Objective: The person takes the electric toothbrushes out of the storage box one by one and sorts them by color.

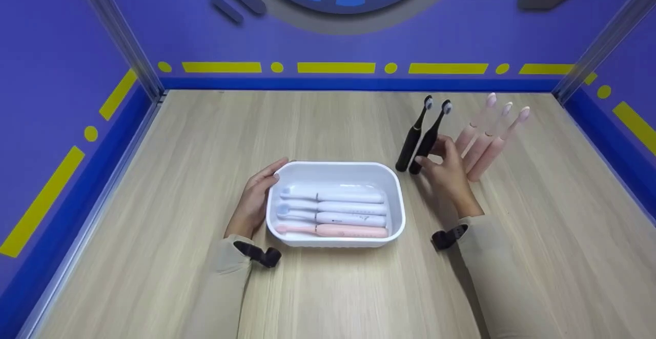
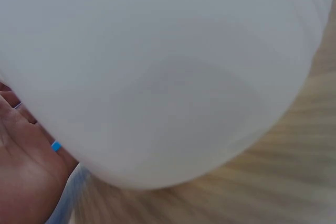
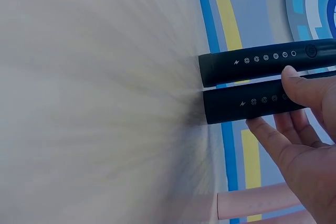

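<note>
Neighbouring uprights at risk beside a pinched toothbrush

Right side of the desk: the right hand has thumb and fingers clamped on the right-hand black toothbrush, which stands upright to the right of the white box; whether its base bears on the desk cannot be told. A second black toothbrush stands just to its left; a sideways swing of the pinched one would probably topple it. Three upright pink toothbrushes stand close to the right of the hand, and a careless knuckle could knock them down, their bases being narrow. Left: the left hand grips the box wall, thumb over the rim; an uneven pull there might tilt the box and roll the three white toothbrushes and one pink toothbrush lying inside.
</note>
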`<state>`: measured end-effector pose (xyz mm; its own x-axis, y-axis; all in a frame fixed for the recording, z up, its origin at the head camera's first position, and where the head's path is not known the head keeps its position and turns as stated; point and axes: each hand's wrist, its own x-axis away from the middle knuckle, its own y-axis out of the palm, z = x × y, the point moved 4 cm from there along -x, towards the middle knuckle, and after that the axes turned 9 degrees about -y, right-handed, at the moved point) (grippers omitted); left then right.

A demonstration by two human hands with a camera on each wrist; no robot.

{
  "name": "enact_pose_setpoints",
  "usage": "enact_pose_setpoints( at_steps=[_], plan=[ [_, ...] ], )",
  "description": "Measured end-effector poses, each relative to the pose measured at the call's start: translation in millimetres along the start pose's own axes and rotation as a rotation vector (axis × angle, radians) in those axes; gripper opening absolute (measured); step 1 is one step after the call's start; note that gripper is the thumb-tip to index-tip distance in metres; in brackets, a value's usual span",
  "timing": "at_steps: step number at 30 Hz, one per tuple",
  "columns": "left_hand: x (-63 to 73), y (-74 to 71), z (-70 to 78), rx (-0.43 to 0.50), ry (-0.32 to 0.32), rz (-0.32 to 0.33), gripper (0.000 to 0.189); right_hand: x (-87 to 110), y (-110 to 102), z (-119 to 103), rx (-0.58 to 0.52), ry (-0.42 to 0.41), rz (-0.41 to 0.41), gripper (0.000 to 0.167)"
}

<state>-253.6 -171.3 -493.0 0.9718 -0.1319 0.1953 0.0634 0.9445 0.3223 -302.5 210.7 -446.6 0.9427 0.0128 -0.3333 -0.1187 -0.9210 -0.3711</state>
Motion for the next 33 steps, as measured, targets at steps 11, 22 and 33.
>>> enact_pose_setpoints(
  at_steps=[11, 22, 33],
  plan=[
    [-0.7, 2.2, -0.1, 0.019, 0.005, -0.01, 0.046, 1.1, -0.2, 14.6, -0.07, 0.034, -0.014, 0.057],
    [-0.5, 2.5, 0.5, 0.027, -0.003, -0.004, 0.045, 8.6, -2.1, -14.1, -0.065, 0.042, -0.064, 0.06],
    [0.6, 0.7, 0.5, 0.007, -0.019, 0.004, 0.044, 8.0, -9.7, 7.2, -0.102, 0.011, -0.053, 0.064]
  ],
)
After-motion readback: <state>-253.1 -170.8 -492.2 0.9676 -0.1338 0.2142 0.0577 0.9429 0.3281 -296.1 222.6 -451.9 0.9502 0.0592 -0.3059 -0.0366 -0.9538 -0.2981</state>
